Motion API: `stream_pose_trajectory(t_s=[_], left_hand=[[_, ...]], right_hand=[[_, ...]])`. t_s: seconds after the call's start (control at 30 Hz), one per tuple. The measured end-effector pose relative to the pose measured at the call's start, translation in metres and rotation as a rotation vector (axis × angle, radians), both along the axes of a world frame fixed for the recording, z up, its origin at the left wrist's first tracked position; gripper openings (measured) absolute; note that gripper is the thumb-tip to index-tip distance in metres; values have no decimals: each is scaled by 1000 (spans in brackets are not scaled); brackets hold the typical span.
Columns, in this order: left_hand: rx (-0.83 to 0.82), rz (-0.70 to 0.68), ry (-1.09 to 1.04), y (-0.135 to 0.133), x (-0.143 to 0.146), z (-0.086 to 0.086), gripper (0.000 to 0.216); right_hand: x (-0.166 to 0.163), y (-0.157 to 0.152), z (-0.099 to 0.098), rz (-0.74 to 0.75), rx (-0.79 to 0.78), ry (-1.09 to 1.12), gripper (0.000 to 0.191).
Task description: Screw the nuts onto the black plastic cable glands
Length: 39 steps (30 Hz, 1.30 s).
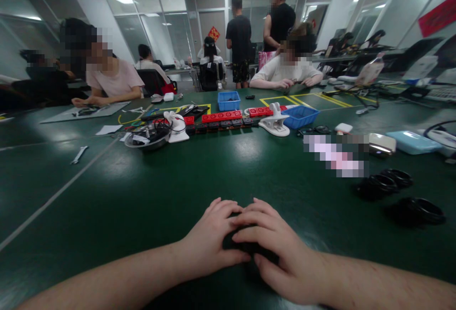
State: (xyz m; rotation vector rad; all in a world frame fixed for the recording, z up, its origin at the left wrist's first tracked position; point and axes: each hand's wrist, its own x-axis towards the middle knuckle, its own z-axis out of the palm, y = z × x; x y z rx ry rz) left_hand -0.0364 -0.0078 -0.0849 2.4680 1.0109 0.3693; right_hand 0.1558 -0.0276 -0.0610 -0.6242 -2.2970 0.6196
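My left hand (210,234) and my right hand (285,248) meet low in the middle of the view, just above the green tabletop (171,191). Their fingers curl toward each other, with the right fingertips touching or overlapping the left fingers. A dark shape (232,237) shows in the gap between both palms and thumbs. Most of it is hidden, and its kind cannot be made out. To the right of my right hand, several black ring-shaped things (420,211) lie on the table, slightly blurred.
Red and black power sockets (221,117) run across the table. Beside them are a metal bowl (142,142) of cables, white clips (276,122) and blue baskets (301,117). A wrench (79,155) lies left, a light-blue case (413,142) right. Co-workers sit opposite.
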Motion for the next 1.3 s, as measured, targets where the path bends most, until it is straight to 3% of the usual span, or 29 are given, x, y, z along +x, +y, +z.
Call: stream_pose_trajectory(t_s=[0.2,0.47,0.6,0.9,1.07,1.3], left_hand=[[-31,7,6,-2,0,5,43],[-56,25,1,-3,0,7,40],[-52,32,-6,-3,1,8,33],[-43,21,-3,-3,1,7,37],[-38,19,-18,-3,2,8,44],[-23,-1,-18,-1,0,4,34]], right_hand=[[-5,2,-6,-133,-112,47,31],[-6,1,-5,-201,-181,-82,21],[-8,2,-3,-158,-172,-108,14],[-8,1,0,-20,-91,-49,28],[-7,-1,0,-48,-79,-48,34],[-4,0,1,-1,-39,-70,29]])
